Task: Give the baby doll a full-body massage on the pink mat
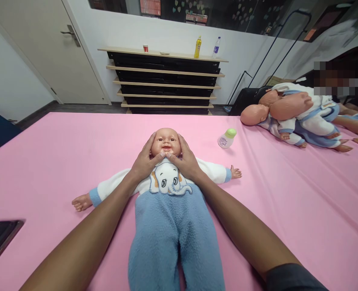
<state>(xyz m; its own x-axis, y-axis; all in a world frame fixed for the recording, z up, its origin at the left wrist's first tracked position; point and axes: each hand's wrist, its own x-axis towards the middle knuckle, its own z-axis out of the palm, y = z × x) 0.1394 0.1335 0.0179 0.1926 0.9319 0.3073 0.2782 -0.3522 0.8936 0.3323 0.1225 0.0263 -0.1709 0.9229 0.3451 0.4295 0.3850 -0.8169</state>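
Doll (171,210): lay face up on the pink table (60,157), so its face was probably easy to reach.
Hands: left hand (145,161) and right hand (187,161) were open, cupping its cheeks, thumbs at chin, seemingly for equal support.
Bottle (226,138): stood aside, perhaps to leave space.

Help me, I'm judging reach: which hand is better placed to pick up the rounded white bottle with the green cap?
Probably the right hand. It cups the bald plastic doll's head on the side nearer the bottle; the left hand, on the far side, would have to cross it.
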